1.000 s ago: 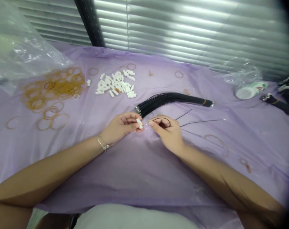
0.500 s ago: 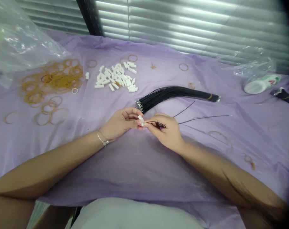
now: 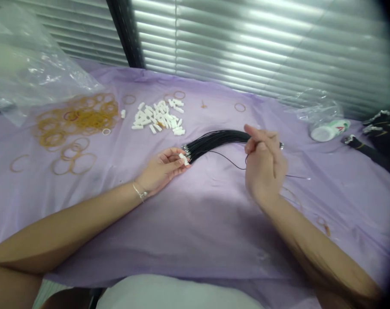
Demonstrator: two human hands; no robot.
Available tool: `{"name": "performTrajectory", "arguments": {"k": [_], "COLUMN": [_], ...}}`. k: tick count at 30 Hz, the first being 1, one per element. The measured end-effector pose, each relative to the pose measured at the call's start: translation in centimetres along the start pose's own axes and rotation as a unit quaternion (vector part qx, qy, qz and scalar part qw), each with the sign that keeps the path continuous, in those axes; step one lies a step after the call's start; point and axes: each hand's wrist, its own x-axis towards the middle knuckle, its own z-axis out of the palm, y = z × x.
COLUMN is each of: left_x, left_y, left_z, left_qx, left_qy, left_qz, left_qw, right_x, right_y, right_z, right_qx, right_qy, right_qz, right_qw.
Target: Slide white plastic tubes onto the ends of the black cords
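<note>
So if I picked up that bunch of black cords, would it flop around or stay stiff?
Probably bendy, not stiff: the bundle of black cords lies in a soft curve. One cord alone looks floppier, since the single cord by the right hand sags loosely. The metal-tipped end might feel slightly heavier.

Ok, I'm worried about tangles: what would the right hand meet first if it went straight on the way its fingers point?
Probably the bundle of black cords, just beyond the right hand; the hand looks raised, so depth is unclear and it might pass above.
</note>
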Motion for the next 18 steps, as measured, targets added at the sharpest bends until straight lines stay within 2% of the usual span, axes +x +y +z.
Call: {"name": "performTrajectory", "arguments": {"k": [1, 2, 4, 6, 11, 18], "left_x": [-0.1, -0.1, -0.2, -0.2, -0.3, -0.3], "left_y": [-0.1, -0.2, -0.5, -0.7, -0.7, -0.5], "left_z": [0.1, 0.1, 0.1, 0.0, -0.4, -0.3], "left_qx": [0.013, 0.027, 0.049, 0.058, 0.081, 0.115], "left_qy": [-0.003, -0.007, -0.019, -0.029, -0.05, -0.063], "left_qz": [0.01, 0.022, 0.043, 0.054, 0.053, 0.051], "left_qw": [1.0, 0.999, 0.998, 0.996, 0.994, 0.99], "right_x": [-0.2, -0.6, -1.7, -2.5, -2.6, -2.2], "right_y": [-0.9, -1.6, -2.5, -2.2, -0.1, 0.2], "right_z": [-0.1, 0.0, 0.8, 1.9, 3.1, 2.9], "right_qx": [0.001, 0.012, 0.042, 0.053, 0.014, 0.018], "right_qy": [-0.019, -0.066, -0.197, -0.249, -0.216, -0.229], "right_qz": [-0.018, -0.038, -0.082, -0.099, -0.026, -0.03], "right_qw": [1.0, 0.997, 0.976, 0.962, 0.976, 0.973]}}
